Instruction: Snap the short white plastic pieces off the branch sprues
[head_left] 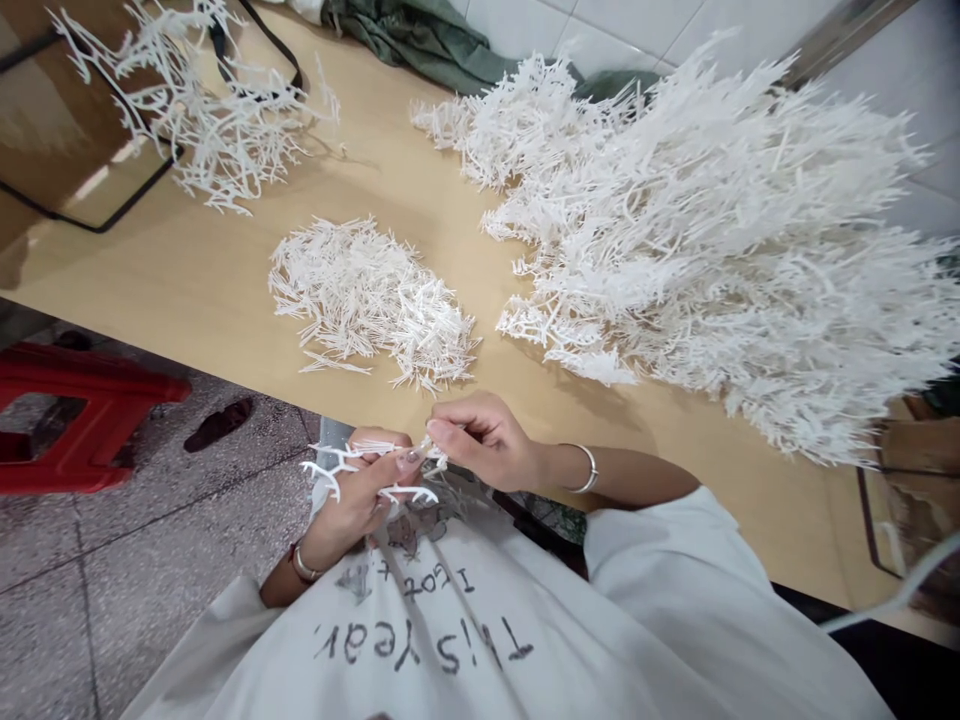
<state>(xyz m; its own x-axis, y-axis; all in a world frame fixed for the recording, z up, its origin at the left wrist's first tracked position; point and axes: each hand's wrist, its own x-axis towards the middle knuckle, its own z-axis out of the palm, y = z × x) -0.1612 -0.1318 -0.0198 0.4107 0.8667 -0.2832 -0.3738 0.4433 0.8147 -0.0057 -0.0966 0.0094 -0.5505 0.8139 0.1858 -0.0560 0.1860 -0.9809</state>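
My left hand is closed around a white branched plastic piece, whose forked ends stick out on both sides of the fingers. Close beside it, my right hand pinches at the right end of that piece, thumb against forefinger. Both hands are just in front of the table's near edge, close to my shirt. On the table beyond them lies a low heap of small white plastic pieces. What exactly sits between the right fingertips is partly hidden.
A large pile of white branched pieces covers the table's right side. More loose branched pieces lie at the far left near a black metal frame. Dark green cloth lies along the wall. A red stool stands at left.
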